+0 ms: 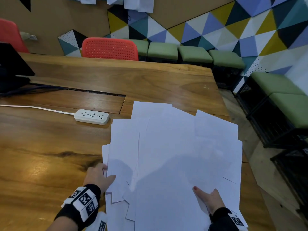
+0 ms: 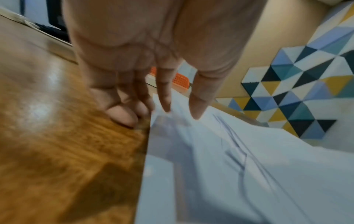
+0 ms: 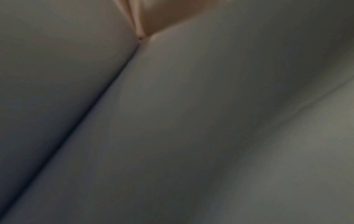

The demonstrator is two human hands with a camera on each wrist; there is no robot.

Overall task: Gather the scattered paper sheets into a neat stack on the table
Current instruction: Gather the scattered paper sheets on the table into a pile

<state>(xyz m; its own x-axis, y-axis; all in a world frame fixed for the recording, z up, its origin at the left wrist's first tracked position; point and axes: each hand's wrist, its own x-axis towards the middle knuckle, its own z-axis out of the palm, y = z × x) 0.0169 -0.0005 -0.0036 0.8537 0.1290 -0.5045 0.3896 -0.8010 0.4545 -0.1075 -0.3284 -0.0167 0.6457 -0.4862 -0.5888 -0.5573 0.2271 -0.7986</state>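
On the brown wood table (image 1: 66, 147) the paper sheets (image 1: 166, 147) lie bunched together but crooked, the left hand (image 1: 98, 175) pinching their left edge, the right hand (image 1: 211, 199) flat on top with straight fingers, so squaring them up is left.

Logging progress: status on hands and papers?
Left hand pinching sheets' left edge. Right hand flat on paper sheets, still fanned. Power strip nearby, clear.

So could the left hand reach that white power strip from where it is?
Probably yes. The left hand rests at the paper sheets' left edge, thumb on top. Only bare wooden table lies between it and the power strip. It would have to let go of the sheets first.
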